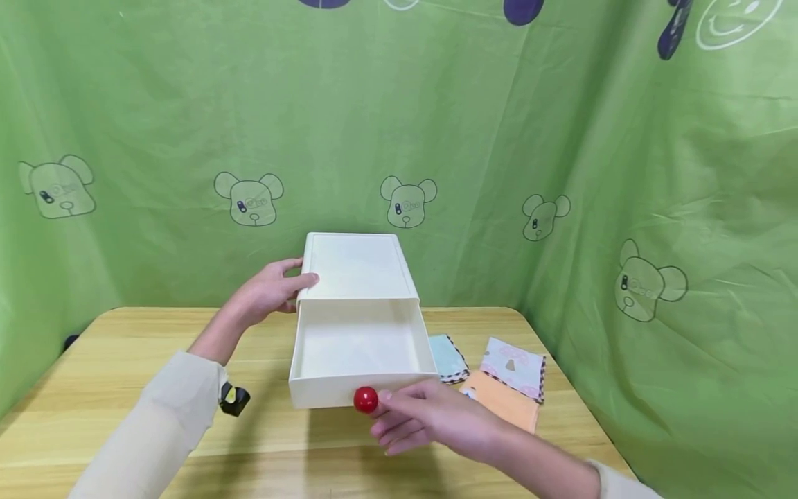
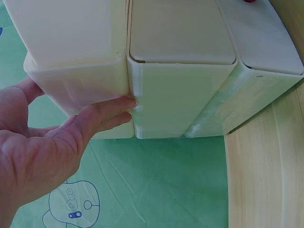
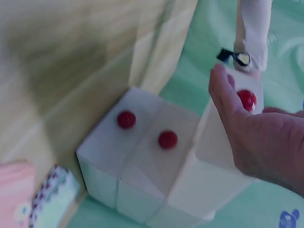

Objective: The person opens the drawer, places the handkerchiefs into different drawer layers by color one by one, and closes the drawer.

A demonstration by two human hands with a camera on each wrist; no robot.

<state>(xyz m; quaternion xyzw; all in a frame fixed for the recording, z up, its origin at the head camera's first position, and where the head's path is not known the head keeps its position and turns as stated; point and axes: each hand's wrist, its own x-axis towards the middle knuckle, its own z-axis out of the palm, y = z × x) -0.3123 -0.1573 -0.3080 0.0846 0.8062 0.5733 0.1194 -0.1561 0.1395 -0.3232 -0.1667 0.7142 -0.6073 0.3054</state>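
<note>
A white drawer unit (image 1: 355, 267) stands on the table, its top drawer (image 1: 361, 350) pulled out and showing a bare white inside. My left hand (image 1: 271, 287) rests against the unit's upper left side, thumb over the top edge. In the left wrist view, the fingers of the left hand (image 2: 57, 137) lie fairly straight along the side. At the drawer front, my right hand (image 1: 430, 419) is beside the red knob (image 1: 365, 400), thumb at its right edge. The right wrist view shows the right hand (image 3: 261, 137) with extended fingers around the uncovered knob (image 3: 246, 100).
Two lower drawers with red knobs (image 3: 126, 119) are closed beneath the top one. To the unit's right lie folded cloths: light blue (image 1: 447, 355), patterned (image 1: 512, 367) and orange (image 1: 503, 400). A green curtain (image 1: 349, 125) stands behind the wooden table (image 1: 162, 333).
</note>
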